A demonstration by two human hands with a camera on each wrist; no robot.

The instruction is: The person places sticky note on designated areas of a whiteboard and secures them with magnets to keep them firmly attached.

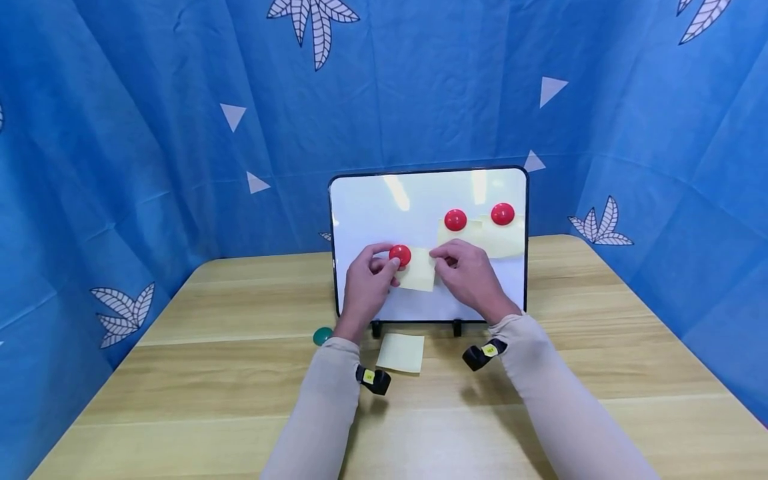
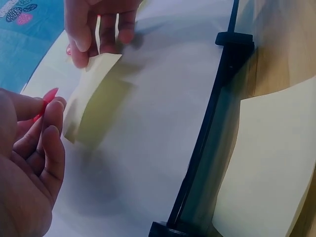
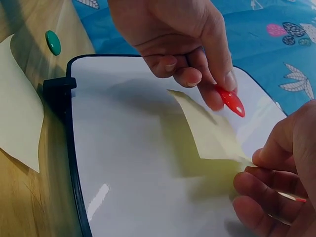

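My left hand [image 1: 367, 283] pinches a round red magnet [image 1: 400, 255] between thumb and fingers, in front of the whiteboard [image 1: 384, 200]. Beside that magnet is a pale yellow sticky note [image 1: 418, 272]; its right edge is pinched by my right hand [image 1: 468, 272]. In the right wrist view the note [image 3: 210, 131] stands off the board and casts a shadow on it. The red magnet [image 3: 230, 100] appears there tilted in the left fingertips, near the note's edge. Whether magnet and note touch is hard to tell.
Two red magnets [image 1: 455, 220] sit over yellow notes [image 1: 503, 239] on the board's right side. Another yellow note [image 1: 401, 353] lies on the wooden table [image 1: 240, 380] before the board's black feet [image 1: 376, 329]. A green magnet [image 1: 323, 335] lies left of it. Blue curtain [image 1: 420, 80] surrounds the table.
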